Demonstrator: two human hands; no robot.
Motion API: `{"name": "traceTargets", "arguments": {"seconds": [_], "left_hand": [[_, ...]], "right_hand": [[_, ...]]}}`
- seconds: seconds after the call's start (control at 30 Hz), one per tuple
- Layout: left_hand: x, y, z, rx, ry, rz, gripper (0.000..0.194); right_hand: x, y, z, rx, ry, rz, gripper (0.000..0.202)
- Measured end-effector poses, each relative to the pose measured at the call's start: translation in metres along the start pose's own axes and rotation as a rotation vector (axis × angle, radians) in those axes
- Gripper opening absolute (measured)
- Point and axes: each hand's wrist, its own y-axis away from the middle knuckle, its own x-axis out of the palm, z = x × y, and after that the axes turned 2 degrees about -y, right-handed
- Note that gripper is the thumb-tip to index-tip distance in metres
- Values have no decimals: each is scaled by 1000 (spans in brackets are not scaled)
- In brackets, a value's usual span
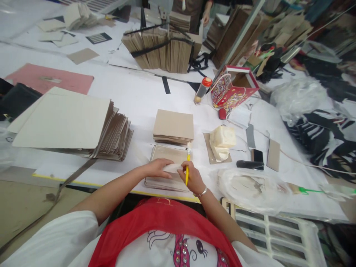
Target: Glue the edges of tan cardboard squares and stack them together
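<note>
Right fingers [184, 163] pinch the yellow brush [187, 175] (bristles [189, 145] beyond them), left fingers [165, 162] holding a pale strip [172, 168].

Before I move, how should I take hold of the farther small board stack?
Probably by its left and right edges, coming in from both sides: the farther stack lies flat with white table showing beside both edges, while the nearer stack crowds its front.

yellow-handled brush [188, 157], bristles pointing away; pale strip [172, 168], over a stack of beige boards [162, 152]
</note>
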Motion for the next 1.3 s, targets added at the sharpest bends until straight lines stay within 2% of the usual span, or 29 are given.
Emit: {"name": "traceTargets", "arguments": {"seconds": [0.1, 0.17, 0.23, 0.33, 0.5, 0.63, 0.77, 0.9, 1.3], "left_hand": [[-3, -12, -3, -122, 214, 227, 41], [-5, -15, -2, -215, 355, 278, 39], [-8, -13, 3, -298, 479, 229, 39], [-12, -5, 15, -411, 621, 83, 38], [-17, -3, 37, -564, 729, -205, 39], [-15, -16, 48, -691, 582, -464, 34], [-11, -27, 61, -735, 212, -593, 27], [-10, -31, 69, -727, 32, -639, 26], [-11, -37, 78, -797, 102, -614, 31]], "right_hand": [[-20, 3, -4, -27, 50, 23, 16], [-29, 2, -8, 1, 65, -7, 16], [-35, -1, -16, 55, 69, -43, 18], [-34, -6, -34, 147, 84, -86, 20], [-12, -14, -64, 295, 122, -137, 23], [9, -22, -82, 421, 150, -172, 28], [20, -28, -94, 459, 190, -176, 30], [24, -32, -98, 479, 225, -158, 31], [23, -39, -95, 547, 290, -127, 29]]}}
